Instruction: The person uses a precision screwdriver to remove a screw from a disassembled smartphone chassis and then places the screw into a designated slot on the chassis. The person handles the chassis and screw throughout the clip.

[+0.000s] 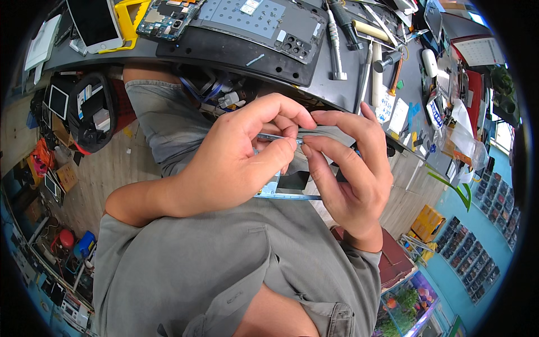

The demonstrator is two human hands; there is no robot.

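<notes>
Above my lap I hold a phone frame (289, 196) with a thin bluish metal edge and a dark patch inside; my fingers cover much of it. My left hand (241, 151) is closed on it, thumb and curled fingers pinching the far edge. Beside that pinch, my right hand (356, 168) brings its thumb and fingertips together at the same edge. Whatever lies between the right fingertips is too small or too hidden to make out.
Across the dark workbench (236, 62) lie an opened tablet-like device (255, 28), a bare circuit board (168, 19), a white phone (95, 25) and a screwdriver (335, 48). A black bin (92, 106) stands below at left. Further right, tools and papers crowd the bench.
</notes>
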